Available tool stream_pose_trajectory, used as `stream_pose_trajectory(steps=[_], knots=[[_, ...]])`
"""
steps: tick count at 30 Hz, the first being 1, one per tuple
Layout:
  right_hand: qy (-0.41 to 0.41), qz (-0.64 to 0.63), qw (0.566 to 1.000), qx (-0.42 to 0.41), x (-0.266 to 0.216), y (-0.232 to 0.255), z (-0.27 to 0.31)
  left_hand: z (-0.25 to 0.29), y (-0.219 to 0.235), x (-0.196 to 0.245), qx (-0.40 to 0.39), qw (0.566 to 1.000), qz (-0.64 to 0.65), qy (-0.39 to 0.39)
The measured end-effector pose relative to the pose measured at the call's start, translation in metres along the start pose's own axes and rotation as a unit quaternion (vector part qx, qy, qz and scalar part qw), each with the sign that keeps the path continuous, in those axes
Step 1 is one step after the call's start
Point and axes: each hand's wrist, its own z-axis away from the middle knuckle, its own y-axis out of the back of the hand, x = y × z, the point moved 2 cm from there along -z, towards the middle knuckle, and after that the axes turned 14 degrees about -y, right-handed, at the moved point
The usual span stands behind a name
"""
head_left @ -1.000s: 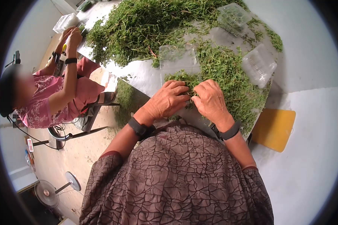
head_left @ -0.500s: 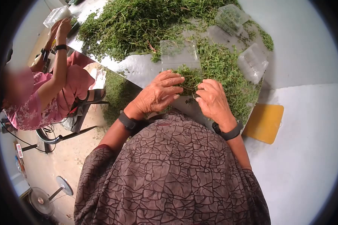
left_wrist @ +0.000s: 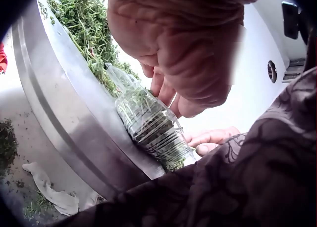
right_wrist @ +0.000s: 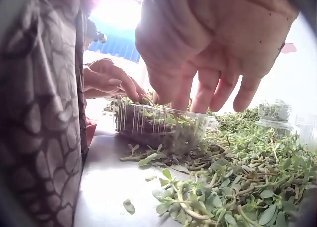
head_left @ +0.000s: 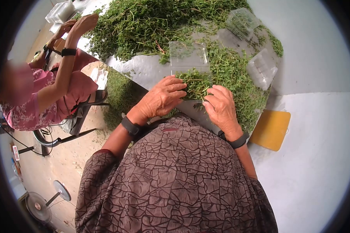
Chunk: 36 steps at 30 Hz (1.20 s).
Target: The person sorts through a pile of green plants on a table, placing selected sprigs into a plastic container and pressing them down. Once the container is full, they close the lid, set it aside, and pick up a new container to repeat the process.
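Leafy green stems fill a clear plastic clamshell box (right_wrist: 163, 125) at the table's near edge. Its lid (head_left: 188, 54) is raised and folded back, away from the body. The left hand (head_left: 163, 97) is at the box's left side, its fingertips on the greens at the rim. From the other side the right hand (head_left: 221, 106) reaches down with extended fingers, tips in the greens along the box's near right edge. In the right wrist view, the right fingers (right_wrist: 205, 91) hang over the rim and the left hand (right_wrist: 106, 78) shows behind.
A big heap of greens (head_left: 140, 27) covers the table's far side, with more loose greens (head_left: 233, 73) right of the box. Two other clear boxes stand right, one holding greens (head_left: 243, 23), the other clear box (head_left: 262, 70) near the edge. Another person (head_left: 47, 89) sits left; a yellow stool (head_left: 271, 130) is right.
The left hand has drawn back left from the middle of the box, uncovering the greens inside. The right hand has stayed at the right edge. The seated person's hands have moved right.
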Motion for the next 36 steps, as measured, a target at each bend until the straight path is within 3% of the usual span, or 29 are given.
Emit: stream_pose_trajectory(steps=[17, 22, 27, 31, 36], knots=[[-0.015, -0.028, 0.999, -0.001, 0.008, -0.013, -0.030, -0.008, -0.003, -0.003, 0.003, 1.000, 0.002, -0.001], [0.017, 0.053, 0.998, -0.019, -0.008, -0.007, -0.033, -0.007, 0.005, 0.001, -0.004, 1.000, 0.000, -0.012], [0.052, 0.052, 0.995, -0.074, -0.008, -0.002, -0.029, 0.002, 0.010, 0.003, 0.020, 1.000, -0.019, 0.007], [0.075, 0.045, 0.994, -0.063, -0.012, 0.007, -0.029, 0.002, 0.013, 0.002, 0.020, 0.999, -0.027, 0.015], [0.056, 0.006, 0.998, -0.029, -0.016, 0.012, -0.027, -0.019, 0.013, 0.008, -0.059, 0.997, -0.049, -0.011]])
